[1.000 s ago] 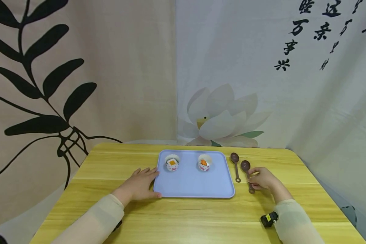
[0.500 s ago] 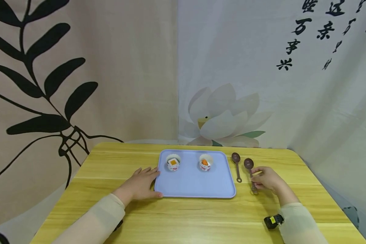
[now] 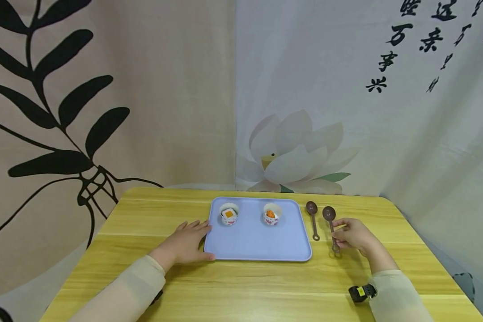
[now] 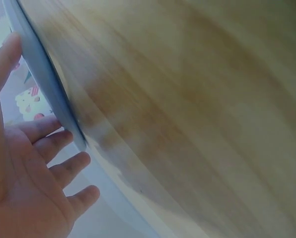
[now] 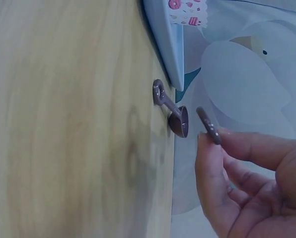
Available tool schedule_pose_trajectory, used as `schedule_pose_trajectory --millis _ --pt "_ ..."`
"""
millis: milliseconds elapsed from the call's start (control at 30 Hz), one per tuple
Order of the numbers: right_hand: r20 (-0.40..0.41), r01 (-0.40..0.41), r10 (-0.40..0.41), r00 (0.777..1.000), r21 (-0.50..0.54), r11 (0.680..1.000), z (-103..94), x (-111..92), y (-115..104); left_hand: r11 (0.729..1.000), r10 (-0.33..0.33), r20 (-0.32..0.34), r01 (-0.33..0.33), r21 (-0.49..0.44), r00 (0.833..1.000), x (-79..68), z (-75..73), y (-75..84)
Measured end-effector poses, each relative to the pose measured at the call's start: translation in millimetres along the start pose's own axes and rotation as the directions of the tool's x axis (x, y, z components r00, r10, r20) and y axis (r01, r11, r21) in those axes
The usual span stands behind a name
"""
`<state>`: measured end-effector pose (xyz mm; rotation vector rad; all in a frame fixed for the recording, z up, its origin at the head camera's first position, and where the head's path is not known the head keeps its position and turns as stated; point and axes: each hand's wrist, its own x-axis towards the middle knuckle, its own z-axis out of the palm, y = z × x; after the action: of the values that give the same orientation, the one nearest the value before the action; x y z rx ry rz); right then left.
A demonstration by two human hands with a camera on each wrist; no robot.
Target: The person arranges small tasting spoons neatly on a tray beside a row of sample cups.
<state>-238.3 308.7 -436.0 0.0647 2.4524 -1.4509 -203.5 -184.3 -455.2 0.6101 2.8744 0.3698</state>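
In the head view my left hand (image 3: 188, 243) rests with spread fingers against the left edge of a light blue tray (image 3: 257, 250). Its thumb lies at the near left corner, and the left wrist view shows the fingertips touching the rim. My right hand (image 3: 357, 237) pinches the handle of a brown spoon (image 3: 329, 213) between thumb and fingers. In the right wrist view that spoon is seen end-on, held up off the table, its shadow falling on the wood. A second brown spoon (image 3: 311, 208) lies on the table between the tray and the held one.
Two small patterned paper cups stand on the tray: the left cup (image 3: 229, 220) holds a white and orange piece, the right cup (image 3: 271, 220) an orange piece. The wooden table (image 3: 241, 290) ends at a printed curtain (image 3: 177, 112) behind.
My right hand has lifted the spoon off the table and shifted slightly right. The left hand and the tray have kept their places; the view has drifted a little.
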Motion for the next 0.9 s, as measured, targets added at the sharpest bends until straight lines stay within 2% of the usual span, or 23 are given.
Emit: schedule_pose_trajectory --millis 533,900 --pt "-0.007 0.038 -0.038 0.999 0.063 0.997 2.3 -4 -10 1.000 0.006 -0.001 -0.006 0.002 1.000 0.0 0.2 1.0" --pt "-0.001 0.089 -0.090 0.996 0.100 0.991 6.5 -11 -27 1.000 -0.002 0.000 0.002 0.003 1.000 -0.2 0.1 1.8"
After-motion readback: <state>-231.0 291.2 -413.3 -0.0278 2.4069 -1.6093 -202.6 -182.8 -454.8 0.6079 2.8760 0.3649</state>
